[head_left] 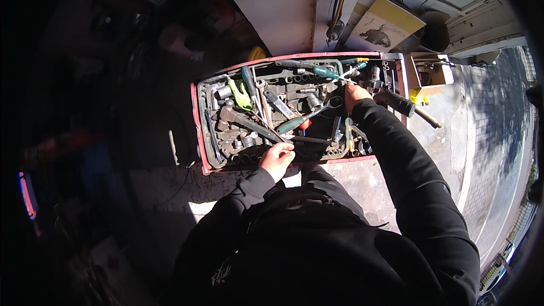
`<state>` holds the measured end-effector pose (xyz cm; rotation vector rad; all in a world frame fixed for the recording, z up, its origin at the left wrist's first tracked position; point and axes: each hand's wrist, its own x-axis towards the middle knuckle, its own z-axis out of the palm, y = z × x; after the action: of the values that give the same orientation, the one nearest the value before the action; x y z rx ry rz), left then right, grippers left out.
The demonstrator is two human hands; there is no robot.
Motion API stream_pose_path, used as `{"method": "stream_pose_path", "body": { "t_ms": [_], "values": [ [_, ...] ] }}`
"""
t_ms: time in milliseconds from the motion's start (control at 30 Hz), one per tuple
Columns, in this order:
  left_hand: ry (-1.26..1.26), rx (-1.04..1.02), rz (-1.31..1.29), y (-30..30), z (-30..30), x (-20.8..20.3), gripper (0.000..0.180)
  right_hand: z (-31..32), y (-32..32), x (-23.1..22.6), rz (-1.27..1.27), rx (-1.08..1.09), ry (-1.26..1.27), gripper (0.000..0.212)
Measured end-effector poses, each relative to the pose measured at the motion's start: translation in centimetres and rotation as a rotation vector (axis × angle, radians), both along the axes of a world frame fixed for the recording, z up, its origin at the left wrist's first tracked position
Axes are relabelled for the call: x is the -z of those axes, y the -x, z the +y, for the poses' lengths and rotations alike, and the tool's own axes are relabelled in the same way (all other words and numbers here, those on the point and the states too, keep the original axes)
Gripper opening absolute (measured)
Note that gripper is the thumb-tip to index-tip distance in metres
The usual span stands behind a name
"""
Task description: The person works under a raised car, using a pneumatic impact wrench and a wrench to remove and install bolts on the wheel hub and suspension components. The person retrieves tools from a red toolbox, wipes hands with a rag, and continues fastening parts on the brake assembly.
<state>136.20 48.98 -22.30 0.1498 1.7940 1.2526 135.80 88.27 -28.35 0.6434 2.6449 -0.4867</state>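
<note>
My left hand [276, 161] is at the near rim of a red-edged tool tray [194, 114], its fingers and thumb drawn together. A thin dark rod ends beside those fingers; whether they grip it I cannot tell. A hammer [245, 122] lies just beyond. My right hand [357, 97] reaches into the tray's right part with curled fingers, next to the shaft of a green-handled screwdriver [324, 72]; what its fingertips hold is hidden. Left of that hand lies a ratchet wrench [291, 125] with a green grip. Further left are a lime-green tool [240, 95] and a combination wrench [262, 92].
Sockets [247, 140] fill the tray's near left. A dark-handled power tool [396, 103] and a wooden handle [429, 118] jut past its right edge. Behind stand a cardboard box [429, 82] and a white panel [277, 3]. Deep shadow covers the left side.
</note>
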Motion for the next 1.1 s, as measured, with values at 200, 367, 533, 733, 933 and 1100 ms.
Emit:
{"method": "stream_pose_path", "body": {
  "t_ms": [200,367,533,733,933,1100],
  "values": [
    [-0.031,-0.016,0.092,-0.6,-1.2,0.6,0.03,0.9,0.9,0.4,-0.116,-0.021,0.023,0.048],
    [-0.015,-0.062,0.079,-0.8,-2.3,1.1,0.037,1.8,2.6,3.0,-0.282,-0.051,-0.127,0.05],
    [-0.006,-0.088,0.12,-1.3,-3.6,1.9,0.037,3.3,2.8,3.2,-0.193,-0.302,-0.194,0.038],
    [0.053,-0.073,0.191,-1.5,-5.4,3.7,0.034,3.1,0.4,-0.6,-0.234,-0.599,-0.154,0.036],
    [0.021,-0.086,0.132,-1.7,-5.6,3.9,0.035,1.3,2.5,-3.7,-0.402,-0.471,-0.198,0.037],
    [0.09,-0.02,0.136,-1.9,-5.9,1.8,0.036,0.6,3.1,-5.4,-0.466,-0.532,-0.319,0.034]
  ]
}}
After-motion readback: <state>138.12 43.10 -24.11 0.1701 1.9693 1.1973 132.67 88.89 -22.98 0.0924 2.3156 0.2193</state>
